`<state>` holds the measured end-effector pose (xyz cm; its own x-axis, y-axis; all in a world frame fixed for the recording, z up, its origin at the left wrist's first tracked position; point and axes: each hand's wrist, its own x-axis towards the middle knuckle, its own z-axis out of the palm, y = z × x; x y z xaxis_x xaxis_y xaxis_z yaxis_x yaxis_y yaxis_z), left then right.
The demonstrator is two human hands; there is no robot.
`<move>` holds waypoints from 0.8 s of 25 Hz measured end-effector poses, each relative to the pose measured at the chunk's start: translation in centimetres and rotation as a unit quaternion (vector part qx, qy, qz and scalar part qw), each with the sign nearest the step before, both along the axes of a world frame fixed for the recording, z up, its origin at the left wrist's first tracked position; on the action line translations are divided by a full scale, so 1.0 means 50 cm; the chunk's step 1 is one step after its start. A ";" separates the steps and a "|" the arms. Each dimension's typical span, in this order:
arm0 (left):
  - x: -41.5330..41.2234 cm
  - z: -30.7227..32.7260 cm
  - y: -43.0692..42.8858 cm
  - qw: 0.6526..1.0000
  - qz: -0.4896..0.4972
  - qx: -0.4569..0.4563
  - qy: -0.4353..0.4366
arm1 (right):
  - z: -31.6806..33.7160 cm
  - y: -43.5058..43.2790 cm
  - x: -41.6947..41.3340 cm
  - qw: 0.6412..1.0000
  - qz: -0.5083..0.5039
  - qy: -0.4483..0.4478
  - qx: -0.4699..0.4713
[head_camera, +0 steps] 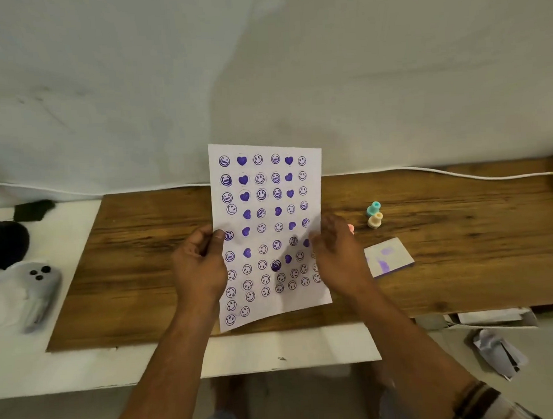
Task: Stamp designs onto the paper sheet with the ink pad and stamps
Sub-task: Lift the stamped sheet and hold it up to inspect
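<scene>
A white paper sheet point(268, 209) covered with several rows of purple smiley and heart prints is lifted off the wooden board, tilted up toward me. My left hand point(199, 266) pinches its left edge. My right hand point(339, 254) lies against its right edge; its fingers look blurred and I cannot tell how firmly it grips. To the right on the board stand a teal stamp point(374, 208) and a cream stamp point(375, 220). A pink stamp point(351, 228) peeks out behind my right hand. The ink pad point(388, 257), white with purple smears, lies beside my right wrist.
The wooden board point(142, 266) rests on a white table point(84, 367). At the left sit a grey phone-like object point(40, 291) and dark cloth point(2, 245). A white cable point(461, 175) runs along the back. Crumpled paper point(497, 351) lies on the floor at the right.
</scene>
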<state>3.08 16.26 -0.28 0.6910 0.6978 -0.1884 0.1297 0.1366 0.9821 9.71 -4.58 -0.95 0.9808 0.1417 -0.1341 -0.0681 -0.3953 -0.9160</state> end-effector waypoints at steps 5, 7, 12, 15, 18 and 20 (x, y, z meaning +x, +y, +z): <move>-0.053 0.160 -0.009 0.998 -0.002 -0.058 -0.019 | 0.141 -0.032 -0.001 0.987 -0.046 0.083 0.133; -0.084 0.246 -0.013 0.998 -0.020 -0.055 -0.031 | 0.226 -0.052 -0.023 0.984 -0.057 0.064 0.158; -0.171 0.452 -0.040 0.995 -0.037 0.004 -0.097 | 0.448 -0.103 -0.107 0.971 -0.067 -0.012 0.228; -0.232 0.577 -0.067 0.988 -0.036 0.029 -0.144 | 0.580 -0.138 -0.173 0.965 -0.064 -0.069 0.245; -0.279 0.677 -0.089 0.983 -0.044 0.040 -0.176 | 0.679 -0.165 -0.221 0.960 -0.051 -0.116 0.252; -0.315 0.740 -0.103 0.977 -0.050 0.035 -0.203 | 0.739 -0.184 -0.256 0.953 -0.045 -0.143 0.264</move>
